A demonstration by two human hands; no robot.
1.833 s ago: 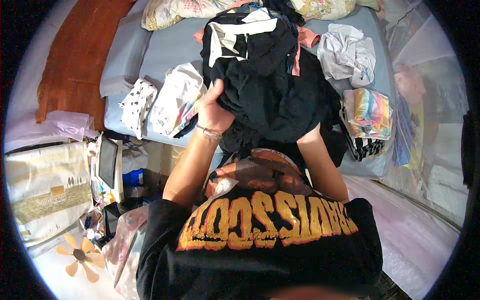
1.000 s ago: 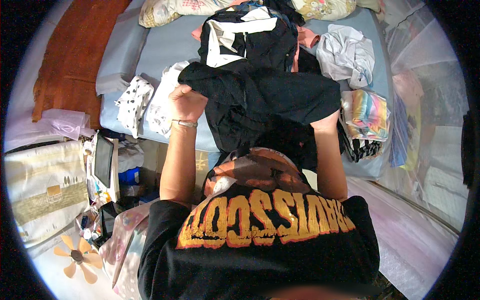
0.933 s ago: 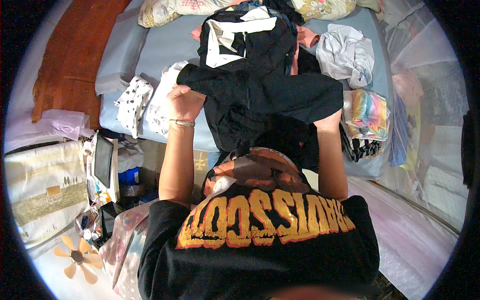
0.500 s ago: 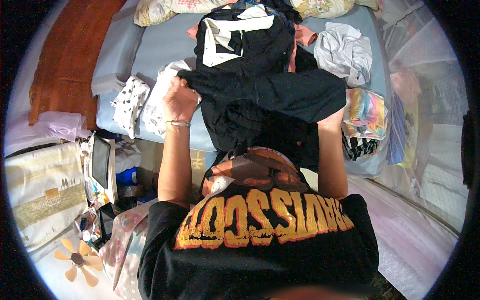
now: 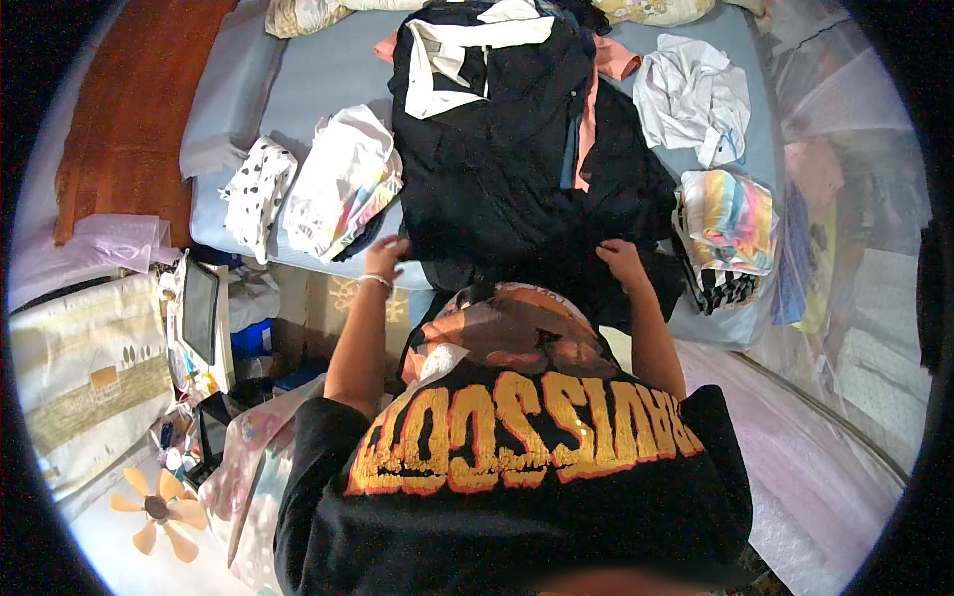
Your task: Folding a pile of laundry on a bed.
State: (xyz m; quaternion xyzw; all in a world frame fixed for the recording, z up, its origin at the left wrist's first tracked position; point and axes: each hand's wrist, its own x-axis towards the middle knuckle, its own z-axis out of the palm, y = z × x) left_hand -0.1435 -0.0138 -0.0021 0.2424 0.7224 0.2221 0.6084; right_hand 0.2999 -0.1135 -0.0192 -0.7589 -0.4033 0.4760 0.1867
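Observation:
Black trousers (image 5: 487, 169) with a white inner waistband lie spread on the bed, their waist at the far end and the legs toward me. At the near left edge of the cloth, my left hand (image 5: 386, 258) is open, fingers apart and just beside the fabric. My right hand (image 5: 621, 260) rests at the near edge further right, its fingers closed on the black cloth. Under the trousers, a salmon-pink garment (image 5: 618, 60) and some dark blue fabric peek out. Where the dark pieces overlap near my body, their borders are hard to separate.
Left of the trousers lie a white bundle (image 5: 343, 179) and a folded spotted cloth (image 5: 256, 199). On the right are a crumpled white shirt (image 5: 691, 94) and a folded multicoloured pile (image 5: 730, 223). A small orange-bladed fan (image 5: 156, 509) stands lower left; sheer netting (image 5: 845, 129) hangs at right.
The raised black leg has come down flat on the bed. Both hands have moved toward me and inward; the left has let go of the cloth, uncovering the white bundle.

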